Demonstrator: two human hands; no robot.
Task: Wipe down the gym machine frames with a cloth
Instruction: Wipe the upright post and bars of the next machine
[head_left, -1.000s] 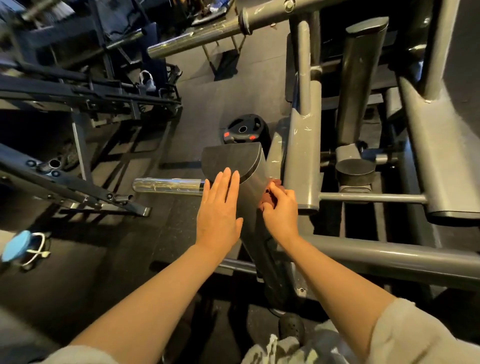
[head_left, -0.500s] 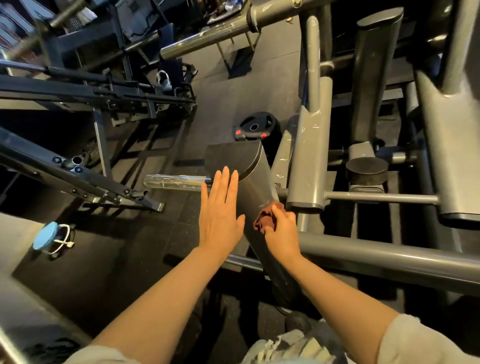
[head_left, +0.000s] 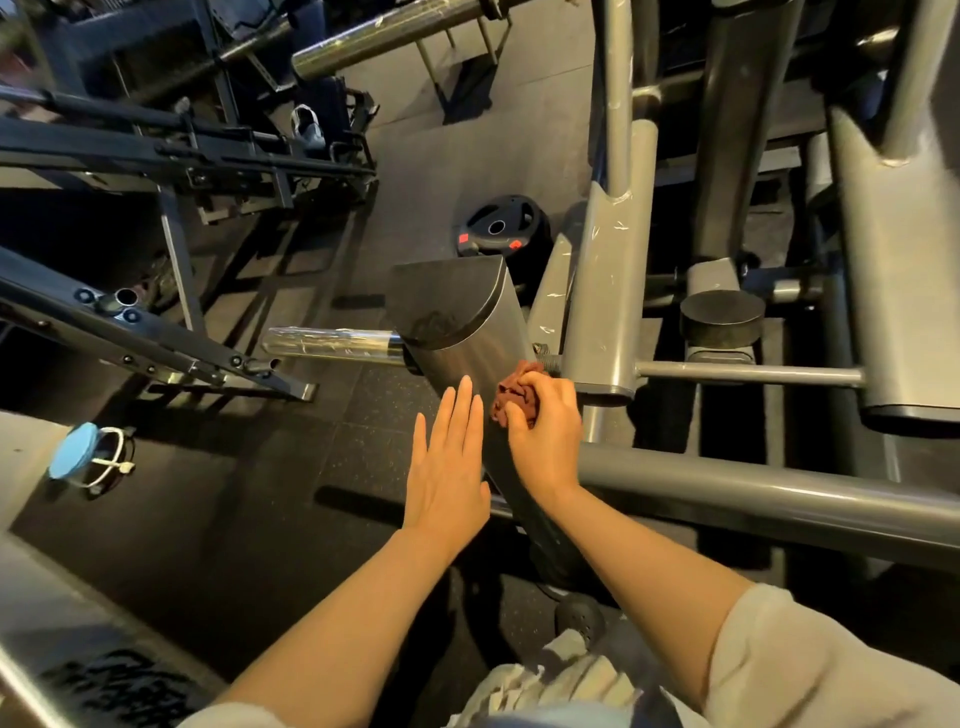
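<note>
A thick dark-grey upright post (head_left: 470, 332) of the gym machine frame, with a flat half-round top, rises in front of me. My right hand (head_left: 545, 436) grips a bunched reddish-brown cloth (head_left: 517, 397) and presses it against the post's right side, below the top. My left hand (head_left: 449, 462) lies flat with straight fingers on the post's left face, level with the cloth. A grey horizontal tube (head_left: 769, 499) of the frame joins the post just under my right wrist.
A chrome sleeve (head_left: 332, 343) sticks out left of the post. A black weight plate (head_left: 501, 226) lies on the rubber floor behind it. Grey uprights (head_left: 602, 291) and a round rubber stop (head_left: 722, 317) crowd the right. Black bench frames (head_left: 156, 332) stand to the left, and a blue-lidded object (head_left: 75, 457) lies on the floor.
Both hands have slid down the post, away from its top. The cloth in my right hand travelled down the right side with them. My view has tilted slightly.
</note>
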